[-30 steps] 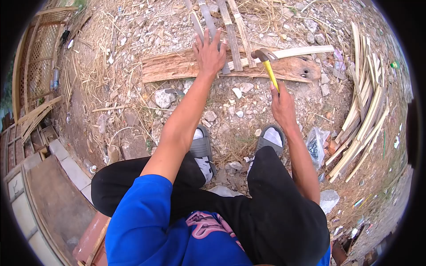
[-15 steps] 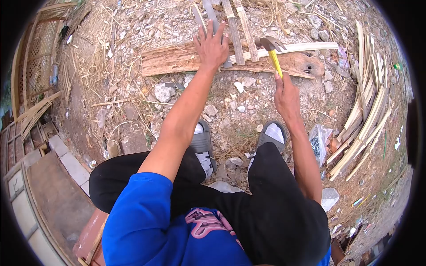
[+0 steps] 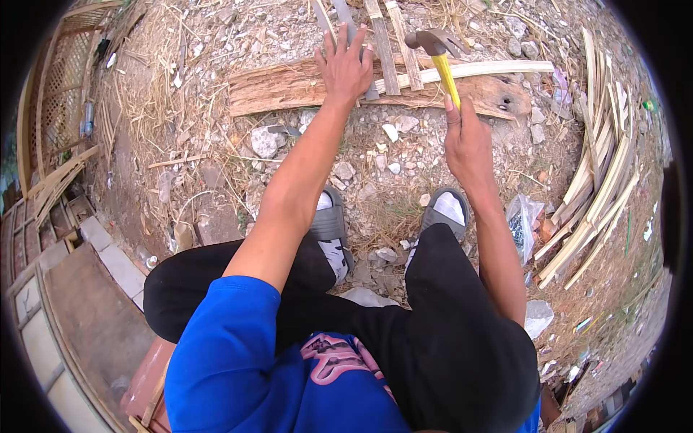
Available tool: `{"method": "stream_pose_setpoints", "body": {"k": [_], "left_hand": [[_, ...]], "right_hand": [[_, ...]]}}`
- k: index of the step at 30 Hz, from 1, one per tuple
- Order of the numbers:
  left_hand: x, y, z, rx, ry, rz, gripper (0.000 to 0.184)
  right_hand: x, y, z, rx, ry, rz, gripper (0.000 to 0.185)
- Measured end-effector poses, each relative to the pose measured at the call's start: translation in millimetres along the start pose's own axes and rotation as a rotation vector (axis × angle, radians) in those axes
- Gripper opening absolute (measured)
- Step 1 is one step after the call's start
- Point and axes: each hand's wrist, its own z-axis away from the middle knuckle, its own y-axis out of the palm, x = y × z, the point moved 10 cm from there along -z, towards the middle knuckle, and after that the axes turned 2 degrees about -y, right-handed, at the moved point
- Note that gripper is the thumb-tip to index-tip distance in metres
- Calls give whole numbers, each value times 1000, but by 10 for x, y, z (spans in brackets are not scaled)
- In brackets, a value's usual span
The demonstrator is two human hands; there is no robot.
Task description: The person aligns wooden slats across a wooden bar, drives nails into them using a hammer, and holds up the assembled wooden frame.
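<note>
My right hand is wrapped around the yellow handle of a claw hammer. The hammer's metal head is over the right end of a rough wooden plank lying on the ground. With fingers spread, my left hand lies flat on the grey wooden slats that cross the plank. Two more weathered slats lie to the right of that hand, side by side. A pale thin strip runs along the plank beneath the slats. The palm hides part of the slats under it.
A bundle of pale wooden strips lies on the right, with a clear plastic bag beside it. Stones and dry straw litter the ground. Lattice panels and a brown board are at the left.
My right hand has raised the hammer, its head now higher in view and turned slightly. My left hand stays spread on the slats. The whole view has shifted a little.
</note>
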Motion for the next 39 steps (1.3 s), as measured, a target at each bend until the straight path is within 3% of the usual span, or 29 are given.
{"method": "stream_pose_setpoints", "body": {"k": [2,5,10,13,19,23,27,32,35,39], "left_hand": [[16,6,-31,10,-5,-10,51],[-29,33,4,34,-15,-23,51],[12,-9,-29,12,-36,17,51],[-17,-17,-12,28,-24,22,51],[5,-3,-27,57,-49,48,53],[-110,-100,-52,87,-45,40,58],[-269,-18,-140,188,-169,1,66],[-287,92,-186,236,-290,-17,72],[-331,49,-203,156,-223,-39,73],[-363,5,-240,268,-301,-53,74]], "right_hand": [[-88,47,23,-107,-81,-90,32],[-677,416,-55,106,53,212,31],[-245,9,-117,47,108,99,32],[-533,364,33,75,58,243,32],[-932,11,-34,-66,209,58,35],[-1194,-115,382,-171,307,-17,30],[-1536,25,745,-248,349,-58,26],[-1500,14,808,-273,343,-105,25],[-1505,25,817,-258,346,-107,25],[-1526,35,803,-223,361,-101,25]]}}
